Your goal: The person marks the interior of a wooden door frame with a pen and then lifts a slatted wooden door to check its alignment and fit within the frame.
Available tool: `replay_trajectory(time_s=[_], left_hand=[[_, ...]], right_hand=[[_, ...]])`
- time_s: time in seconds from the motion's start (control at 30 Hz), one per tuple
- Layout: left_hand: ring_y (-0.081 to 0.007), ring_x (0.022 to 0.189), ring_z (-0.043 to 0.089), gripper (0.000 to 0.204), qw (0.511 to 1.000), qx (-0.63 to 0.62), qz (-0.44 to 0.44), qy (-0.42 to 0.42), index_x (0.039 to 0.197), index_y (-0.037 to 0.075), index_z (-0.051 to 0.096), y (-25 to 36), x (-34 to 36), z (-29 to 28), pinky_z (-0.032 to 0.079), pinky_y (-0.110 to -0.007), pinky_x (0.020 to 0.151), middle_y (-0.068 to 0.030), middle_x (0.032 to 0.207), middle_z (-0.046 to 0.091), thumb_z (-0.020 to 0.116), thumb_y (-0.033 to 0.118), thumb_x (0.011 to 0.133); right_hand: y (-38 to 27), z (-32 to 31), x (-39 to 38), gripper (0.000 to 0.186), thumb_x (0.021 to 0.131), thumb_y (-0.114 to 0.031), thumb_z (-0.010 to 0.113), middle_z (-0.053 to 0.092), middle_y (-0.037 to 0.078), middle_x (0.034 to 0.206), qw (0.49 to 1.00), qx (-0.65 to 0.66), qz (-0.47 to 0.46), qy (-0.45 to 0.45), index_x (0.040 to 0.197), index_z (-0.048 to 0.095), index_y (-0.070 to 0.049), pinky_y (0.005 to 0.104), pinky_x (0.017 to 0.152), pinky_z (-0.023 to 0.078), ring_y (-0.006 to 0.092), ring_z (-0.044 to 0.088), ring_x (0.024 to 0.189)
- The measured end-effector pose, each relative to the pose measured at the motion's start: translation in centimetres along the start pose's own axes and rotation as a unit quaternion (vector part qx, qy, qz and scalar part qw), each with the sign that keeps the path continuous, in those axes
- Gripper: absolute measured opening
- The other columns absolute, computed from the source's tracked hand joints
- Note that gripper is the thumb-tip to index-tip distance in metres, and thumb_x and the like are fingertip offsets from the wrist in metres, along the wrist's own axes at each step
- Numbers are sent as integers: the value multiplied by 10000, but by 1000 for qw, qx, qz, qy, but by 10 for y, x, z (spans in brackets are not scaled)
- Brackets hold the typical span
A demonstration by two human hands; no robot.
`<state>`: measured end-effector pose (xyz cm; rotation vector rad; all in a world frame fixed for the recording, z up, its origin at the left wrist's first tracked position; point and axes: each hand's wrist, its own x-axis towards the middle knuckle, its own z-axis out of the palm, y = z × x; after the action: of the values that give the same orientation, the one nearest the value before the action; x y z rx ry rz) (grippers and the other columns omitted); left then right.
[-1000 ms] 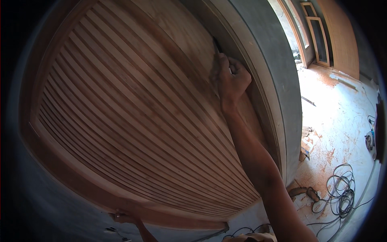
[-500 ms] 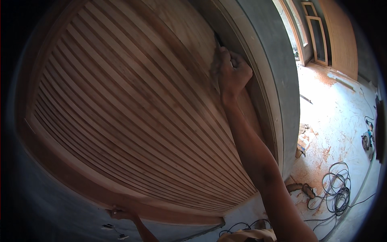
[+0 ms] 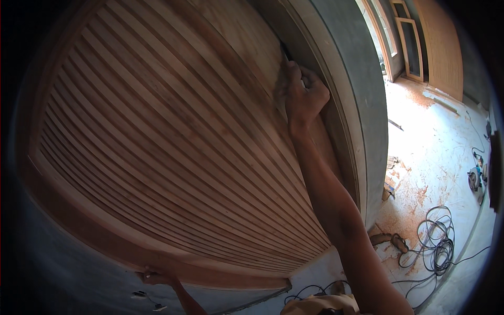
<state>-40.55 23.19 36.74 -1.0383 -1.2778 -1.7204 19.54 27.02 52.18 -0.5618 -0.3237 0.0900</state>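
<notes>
A large slatted wooden door panel (image 3: 173, 131) with a reddish-brown wooden frame (image 3: 110, 239) fills the left and middle of the view. High on its right side, my right hand (image 3: 307, 94) is closed round a slim dark pointed tool (image 3: 284, 52). The tool's tip meets the seam between the plain wood border and the dark jamb; its exact kind is too dim to make out. At the lower left, my left hand (image 3: 159, 276) rests against the outer edge of the frame with its fingers curled. Whatever those fingers may pinch is hidden.
A grey wall edge (image 3: 370, 105) curves just right of the jamb. Coiled black cable (image 3: 440, 247), a power saw (image 3: 475, 178) and sawdust lie on the pale floor. Wooden panels (image 3: 441, 47) lean by a bright doorway. Wall openings with wires (image 3: 139, 295) sit below my left hand.
The view has shifted slightly, so the panel and floor appear a little further left. Both hands keep nearly the same places, and the tool's tip stays at the seam.
</notes>
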Motion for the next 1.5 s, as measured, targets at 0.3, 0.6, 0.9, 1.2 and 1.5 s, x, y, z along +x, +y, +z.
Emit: replay_trajectory(time_s=[0.3,0.6,0.9,1.2,1.5], left_hand=[[-374,1209,482,695,998,-3,-30,-49,1297,-141,224,-4,2,-5,550,-407,890,-337,1350,308,414,458,999],[-385,1166,513,685,996,36,-53,-57,1340,-134,208,13,-6,-7,544,-409,874,-333,1307,354,467,399,998],[-389,1175,495,717,996,-5,-58,-68,1348,-151,184,3,-14,-4,502,-413,933,-353,1309,325,474,403,997],[-346,1102,499,813,997,-7,18,-70,1293,-223,221,-24,-12,-9,503,-409,869,-336,1210,383,535,452,965],[-351,1143,498,717,994,-25,-19,-103,1339,-153,261,4,-31,-17,462,-440,955,-298,1280,407,522,410,980]], right_hand=[[37,-23,-2,317,867,-217,674,683,126,676,992,-106,-56,37,894,702,97,278,675,500,126,633,642],[58,-59,-12,324,861,-241,689,709,163,764,990,-131,-21,43,904,710,80,295,763,502,160,667,741],[68,-87,-24,338,863,-243,698,694,125,712,988,-146,2,45,910,708,91,281,711,494,117,623,683],[86,-113,-31,333,863,-233,699,617,60,581,985,-162,11,53,919,708,95,258,505,421,72,515,505],[89,-136,-35,308,902,-234,664,551,31,519,986,-151,55,29,815,670,61,226,377,359,92,529,423]])
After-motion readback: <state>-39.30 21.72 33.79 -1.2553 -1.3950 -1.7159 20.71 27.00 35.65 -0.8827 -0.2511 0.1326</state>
